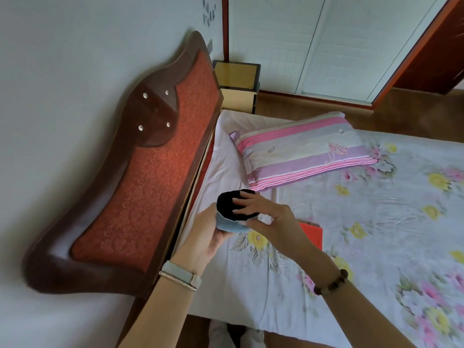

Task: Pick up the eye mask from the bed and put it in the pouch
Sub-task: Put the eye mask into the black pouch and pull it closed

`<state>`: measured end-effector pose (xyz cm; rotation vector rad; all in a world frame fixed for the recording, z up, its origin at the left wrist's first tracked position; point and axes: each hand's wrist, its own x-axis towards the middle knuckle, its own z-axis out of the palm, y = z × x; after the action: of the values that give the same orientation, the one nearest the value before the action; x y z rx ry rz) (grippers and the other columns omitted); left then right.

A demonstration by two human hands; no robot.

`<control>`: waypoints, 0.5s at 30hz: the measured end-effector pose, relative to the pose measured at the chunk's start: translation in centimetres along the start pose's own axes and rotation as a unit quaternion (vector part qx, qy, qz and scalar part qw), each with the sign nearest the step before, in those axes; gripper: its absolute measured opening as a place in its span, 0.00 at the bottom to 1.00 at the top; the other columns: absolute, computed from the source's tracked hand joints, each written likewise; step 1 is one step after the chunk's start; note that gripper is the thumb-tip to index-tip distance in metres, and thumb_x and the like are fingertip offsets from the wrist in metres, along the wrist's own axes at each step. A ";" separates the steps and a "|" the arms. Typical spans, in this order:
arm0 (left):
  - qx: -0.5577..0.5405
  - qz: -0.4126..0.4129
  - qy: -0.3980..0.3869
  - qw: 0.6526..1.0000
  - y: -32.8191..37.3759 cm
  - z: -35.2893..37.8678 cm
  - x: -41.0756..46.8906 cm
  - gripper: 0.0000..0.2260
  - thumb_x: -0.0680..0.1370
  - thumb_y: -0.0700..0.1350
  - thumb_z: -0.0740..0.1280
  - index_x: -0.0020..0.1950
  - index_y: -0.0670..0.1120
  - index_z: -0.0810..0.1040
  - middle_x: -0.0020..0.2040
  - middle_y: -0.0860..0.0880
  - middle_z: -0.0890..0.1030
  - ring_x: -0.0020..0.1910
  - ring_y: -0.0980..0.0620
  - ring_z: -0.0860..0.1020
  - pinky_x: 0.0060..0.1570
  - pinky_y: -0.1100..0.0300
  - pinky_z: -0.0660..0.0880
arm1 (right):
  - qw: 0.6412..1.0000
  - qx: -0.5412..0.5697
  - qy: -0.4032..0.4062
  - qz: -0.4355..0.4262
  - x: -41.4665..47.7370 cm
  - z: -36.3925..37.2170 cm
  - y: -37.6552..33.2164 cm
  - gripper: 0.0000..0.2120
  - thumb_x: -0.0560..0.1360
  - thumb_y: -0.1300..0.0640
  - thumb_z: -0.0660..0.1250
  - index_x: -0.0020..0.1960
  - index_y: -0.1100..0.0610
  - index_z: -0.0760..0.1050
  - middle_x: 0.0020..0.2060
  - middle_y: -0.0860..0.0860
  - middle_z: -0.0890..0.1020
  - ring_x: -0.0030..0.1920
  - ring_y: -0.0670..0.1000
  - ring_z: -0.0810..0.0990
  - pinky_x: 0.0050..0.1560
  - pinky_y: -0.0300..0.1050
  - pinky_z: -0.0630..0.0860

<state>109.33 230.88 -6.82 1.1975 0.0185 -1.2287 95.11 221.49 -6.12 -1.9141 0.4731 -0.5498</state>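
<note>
I hold a small light-blue pouch point(229, 225) in the air above the bed's near corner, gripped from the left by my left hand point(206, 234). A black eye mask point(227, 203) sticks up out of the pouch's mouth, its lower part inside. My right hand point(266, 217) comes in from the right, with its fingers pressed on the top of the mask and its thumb at the pouch's right edge. How deep the mask sits is hidden by the pouch wall.
The bed has a floral sheet point(364, 222), with a striped pink pillow point(296, 151) beyond my hands. A red flat item point(312, 234) lies on the sheet under my right wrist. A red padded headboard point(150, 167) runs along the left, and a nightstand point(237, 84) stands behind it.
</note>
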 end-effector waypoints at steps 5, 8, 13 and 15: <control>-0.037 -0.036 -0.059 0.997 0.3 -0.3 0.0 0.24 0.82 0.56 0.59 0.66 0.38 0.78 0.61 0.37 0.83 0.55 0.41 0.83 0.48 0.51 0.84 | 0.997 -0.061 -0.018 -0.031 -0.7 -0.3 0.0 0.13 0.73 0.70 0.72 0.55 0.61 0.84 0.62 0.55 0.82 0.72 0.53 0.72 0.74 0.58 0.66; 0.024 -0.010 -0.069 0.997 -0.2 -0.2 0.1 0.19 0.81 0.52 0.64 0.63 0.39 0.82 0.59 0.38 0.84 0.57 0.43 0.84 0.50 0.53 0.83 | 0.986 -0.130 -0.058 -0.093 -0.8 -0.3 -0.2 0.12 0.73 0.68 0.72 0.56 0.62 0.84 0.63 0.58 0.81 0.72 0.58 0.71 0.72 0.62 0.66; 0.091 0.018 -0.035 0.995 -1.0 -0.5 -0.1 0.15 0.82 0.46 0.65 0.64 0.38 0.78 0.58 0.36 0.84 0.57 0.40 0.84 0.55 0.46 0.81 | 0.980 -0.152 -0.089 -0.093 -0.9 -0.7 -0.2 0.12 0.71 0.65 0.75 0.55 0.61 0.85 0.61 0.56 0.83 0.70 0.56 0.74 0.71 0.51 0.70; 0.129 0.034 -0.022 0.991 -1.2 -0.7 -0.3 0.15 0.83 0.45 0.63 0.65 0.37 0.75 0.61 0.33 0.81 0.60 0.37 0.81 0.62 0.38 0.76 | 0.997 -0.060 -0.038 -0.032 -0.9 -1.2 -0.4 0.09 0.70 0.63 0.76 0.51 0.60 0.86 0.57 0.53 0.84 0.65 0.51 0.78 0.67 0.46 0.74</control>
<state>108.73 231.78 -7.76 1.3829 -0.2179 -1.2229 93.71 221.25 -5.50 -2.0630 0.4040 -0.4970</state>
